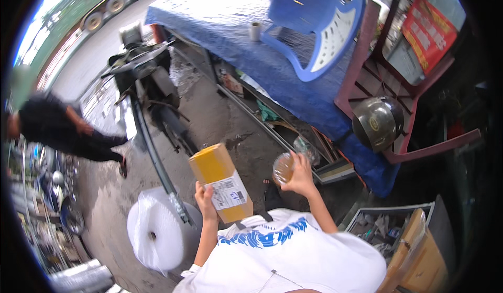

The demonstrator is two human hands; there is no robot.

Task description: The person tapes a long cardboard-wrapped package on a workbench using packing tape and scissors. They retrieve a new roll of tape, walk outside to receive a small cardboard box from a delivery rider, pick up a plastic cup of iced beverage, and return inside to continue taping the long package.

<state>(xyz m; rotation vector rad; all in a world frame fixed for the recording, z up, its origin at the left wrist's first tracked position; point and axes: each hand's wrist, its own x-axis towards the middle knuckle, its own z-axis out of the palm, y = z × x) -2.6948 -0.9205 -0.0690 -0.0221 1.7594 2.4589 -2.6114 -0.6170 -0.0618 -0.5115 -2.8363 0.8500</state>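
Observation:
My left hand (pixel 206 202) grips the lower left side of a cardboard box (pixel 212 164), held up in front of my chest. The box has yellow on its upper part and a white printed label (pixel 229 192) on the face toward me. To the right, apart from the box, my right hand (pixel 302 178) is closed around a roll of clear packing tape (pixel 282 168). Some of its fingers are hard to make out. Just beyond that hand shows a clear plastic thing (pixel 306 149), too blurred to name.
A big roll of bubble wrap (pixel 141 235) stands at lower left, near a parked motorbike (pixel 149 78). Ahead, a blue-covered table (pixel 230 25) bears a blue chair (pixel 314 25) and a cup (pixel 255 31). A helmet (pixel 378 122) rests on a maroon chair (pixel 414 149). At far left a person (pixel 50 125) walks.

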